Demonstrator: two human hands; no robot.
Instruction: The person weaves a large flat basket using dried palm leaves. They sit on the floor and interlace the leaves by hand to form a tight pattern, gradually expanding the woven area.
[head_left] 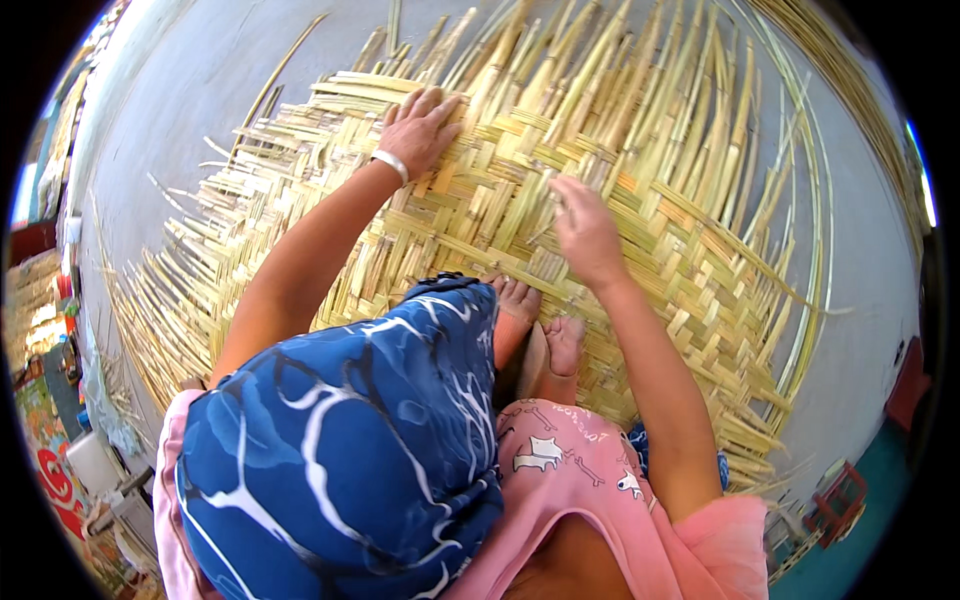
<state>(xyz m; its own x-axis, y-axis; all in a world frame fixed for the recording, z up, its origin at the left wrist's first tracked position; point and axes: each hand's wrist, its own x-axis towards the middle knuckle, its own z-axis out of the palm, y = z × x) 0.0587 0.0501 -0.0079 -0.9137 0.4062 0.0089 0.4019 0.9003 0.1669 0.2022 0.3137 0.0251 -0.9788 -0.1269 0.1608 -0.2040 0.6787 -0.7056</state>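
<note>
A large mat (pixel 640 240) of flat, pale yellow-green split reed or cane strips lies under both hands, partly woven. My left hand (pixel 420 130) rests palm down with fingers spread on its upper part, near the loose strip ends; a pale bracelet (pixel 391 165) circles that wrist. My right hand (pixel 588 228) is over the middle of the weave, slightly blurred. Its fingers point up and left, the thumb stands apart, and no strip shows in it. Long unwoven strips (pixel 625 85) fan out beyond the woven part, and shorter ends stick out at the left.
My bare feet (pixel 540 325) are on the mat between my arms. Grey floor (pixel 165 120) surrounds the mat. A bundle of long thin stalks (pixel 850 80) lies at the upper right. A reddish low seat or frame (pixel 838 498) stands at the lower right; assorted household items crowd the left edge.
</note>
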